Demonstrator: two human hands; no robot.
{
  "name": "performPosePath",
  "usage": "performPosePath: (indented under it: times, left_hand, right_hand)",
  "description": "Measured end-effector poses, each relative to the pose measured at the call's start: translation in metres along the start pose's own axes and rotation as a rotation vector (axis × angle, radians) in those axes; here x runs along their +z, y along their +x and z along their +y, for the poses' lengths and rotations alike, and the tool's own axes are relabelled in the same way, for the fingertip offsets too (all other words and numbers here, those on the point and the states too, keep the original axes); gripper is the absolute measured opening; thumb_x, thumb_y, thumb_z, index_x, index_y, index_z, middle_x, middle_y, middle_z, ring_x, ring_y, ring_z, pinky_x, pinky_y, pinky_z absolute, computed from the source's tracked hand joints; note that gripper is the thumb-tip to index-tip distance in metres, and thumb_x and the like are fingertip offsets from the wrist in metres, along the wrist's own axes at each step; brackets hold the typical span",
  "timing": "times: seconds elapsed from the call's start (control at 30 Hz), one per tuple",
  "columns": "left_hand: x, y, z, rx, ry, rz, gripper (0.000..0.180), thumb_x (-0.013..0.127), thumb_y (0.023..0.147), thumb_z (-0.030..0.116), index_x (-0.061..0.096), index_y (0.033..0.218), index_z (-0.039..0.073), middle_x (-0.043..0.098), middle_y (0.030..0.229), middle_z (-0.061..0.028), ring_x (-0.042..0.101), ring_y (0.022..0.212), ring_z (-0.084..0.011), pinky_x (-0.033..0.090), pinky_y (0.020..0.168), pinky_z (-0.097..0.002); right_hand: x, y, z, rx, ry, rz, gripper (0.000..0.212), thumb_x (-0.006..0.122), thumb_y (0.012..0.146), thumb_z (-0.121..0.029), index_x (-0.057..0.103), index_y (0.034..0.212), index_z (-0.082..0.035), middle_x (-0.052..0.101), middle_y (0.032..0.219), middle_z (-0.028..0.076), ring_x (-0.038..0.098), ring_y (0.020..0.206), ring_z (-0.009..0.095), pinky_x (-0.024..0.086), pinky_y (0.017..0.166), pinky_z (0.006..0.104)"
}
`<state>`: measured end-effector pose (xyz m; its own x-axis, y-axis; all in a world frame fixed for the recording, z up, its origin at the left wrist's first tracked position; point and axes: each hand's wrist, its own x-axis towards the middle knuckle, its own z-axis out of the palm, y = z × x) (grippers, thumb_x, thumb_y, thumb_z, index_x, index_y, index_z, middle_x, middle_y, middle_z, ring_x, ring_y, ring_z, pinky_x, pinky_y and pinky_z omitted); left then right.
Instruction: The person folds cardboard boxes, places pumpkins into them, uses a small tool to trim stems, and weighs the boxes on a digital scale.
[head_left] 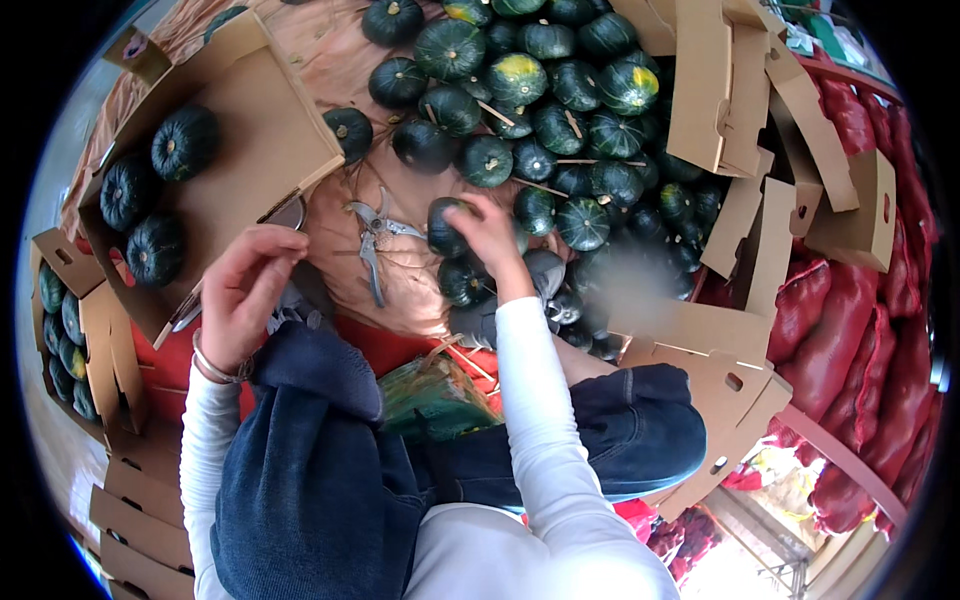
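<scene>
My right hand grips a dark green kabocha squash at the near edge of a large heap of squashes. Just left of it, a pair of pruning shears with pale handles lies spread on the tan sheet. My left hand hovers beside the near right edge of an open cardboard box. Its fingers are curled in toward the thumb, and I see nothing between them. Inside that box, several squashes sit along the left side.
Another carton with squashes stands at the far left, and flattened cardboard is stacked below it. Empty-looking cartons line the heap's right side. Beyond them hang full red mesh sacks. A green printed bag lies between my legs.
</scene>
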<state>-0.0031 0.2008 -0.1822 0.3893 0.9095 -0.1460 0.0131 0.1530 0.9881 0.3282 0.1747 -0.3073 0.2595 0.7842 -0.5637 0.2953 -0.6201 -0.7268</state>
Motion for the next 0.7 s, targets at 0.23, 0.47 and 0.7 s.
performPosePath:
  times: [0.23,0.47,0.7]
  left_hand:
    - [0.01,0.006,-0.014,-0.015,0.06,-0.093,0.02,0.05,0.092,-0.003,0.059,0.11,-0.003,0.058,0.107,-0.0076,0.057,0.097,-0.0147,0.044,0.089,-0.0263]
    - [0.038,0.035,-0.017,-0.225,-0.388,-0.312,0.035,0.055,0.094,0.015,0.049,0.126,0.001,0.058,0.118,-0.0118,0.059,0.104,-0.0199,0.045,0.093,-0.0309]
    - [0.057,0.051,-0.061,-0.531,-0.965,-0.408,0.062,0.035,0.094,0.058,0.046,0.125,0.006,0.057,0.113,-0.0194,0.059,0.101,-0.0325,0.051,0.086,-0.0497]
  right_hand:
    - [-0.116,0.001,0.011,0.327,-0.858,0.83,0.082,0.078,0.064,-0.038,0.038,0.129,-0.007,0.038,0.13,0.02,0.042,0.116,0.041,0.041,0.093,0.0517]
    - [-0.134,-0.022,-0.015,0.323,0.247,0.28,0.063,0.069,0.076,-0.044,0.05,0.119,-0.002,0.062,0.104,0.013,0.062,0.091,0.024,0.052,0.071,0.0417]
    - [-0.123,-0.007,0.001,-0.021,-0.549,0.767,0.047,0.076,0.07,-0.023,0.057,0.108,-0.004,0.056,0.111,0.019,0.055,0.101,0.035,0.046,0.085,0.0441]
